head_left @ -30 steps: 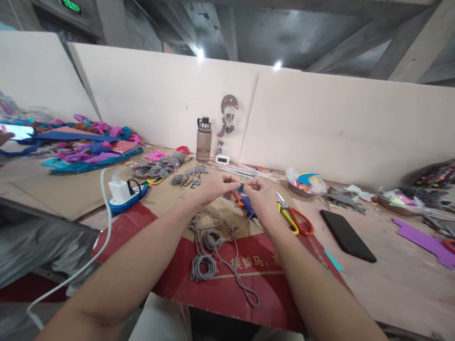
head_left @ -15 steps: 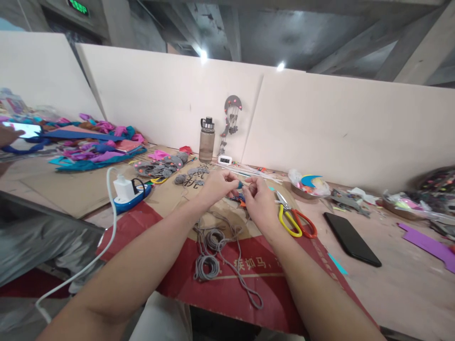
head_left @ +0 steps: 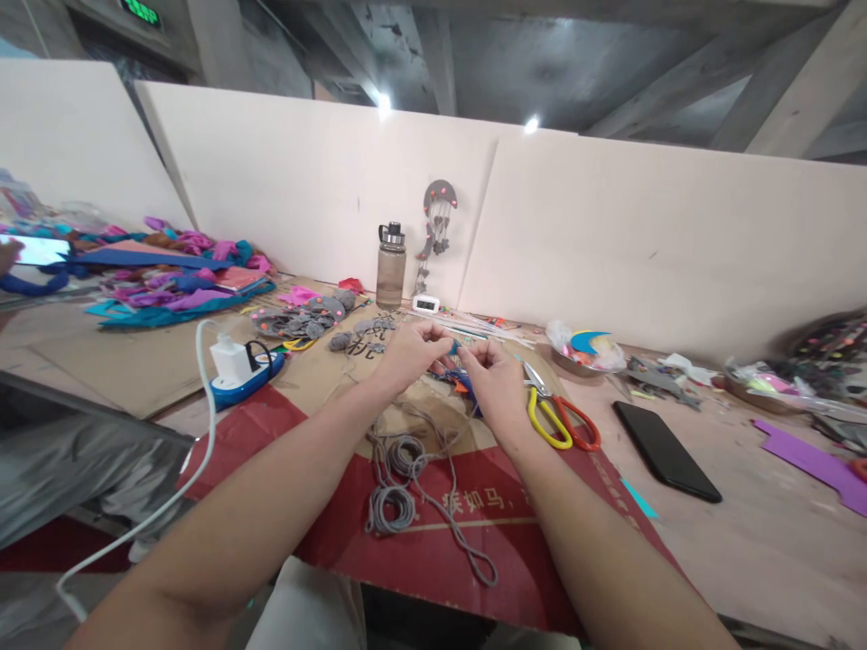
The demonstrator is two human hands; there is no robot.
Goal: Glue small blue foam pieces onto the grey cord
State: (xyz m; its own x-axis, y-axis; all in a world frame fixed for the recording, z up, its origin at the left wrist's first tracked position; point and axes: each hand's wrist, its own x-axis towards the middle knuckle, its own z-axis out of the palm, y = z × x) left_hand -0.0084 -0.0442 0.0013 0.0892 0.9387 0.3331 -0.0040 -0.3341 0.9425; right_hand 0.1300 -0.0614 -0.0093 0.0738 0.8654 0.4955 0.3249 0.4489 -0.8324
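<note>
A small dark-blue piece (head_left: 454, 347), perhaps felt, sits between the fingertips of both hands above the cardboard. My left hand (head_left: 414, 354) pinches it from the left side. Closed fingers of my right hand (head_left: 497, 375) meet it from the right; their tips are partly hidden. Beneath the hands lie blue and orange scraps (head_left: 463, 383), mostly covered by my right hand. Scissors (head_left: 550, 417) with one yellow and one red handle rest just right of that hand. Nearer to me, coils of grey cord (head_left: 391, 511) lie on the red cardboard (head_left: 528, 578).
A bottle (head_left: 391, 271) stands behind, beside a small white clock (head_left: 426, 304). Leftward are a power strip (head_left: 247, 384) with a white cable, and a coloured fabric pile (head_left: 196, 280). A black phone (head_left: 667, 451) lies right. Another person's hand (head_left: 8, 257) shows far left.
The view has shifted slightly. My right hand's fingers have moved in closer to the blue piece and curled more; my left hand keeps its pinch.
</note>
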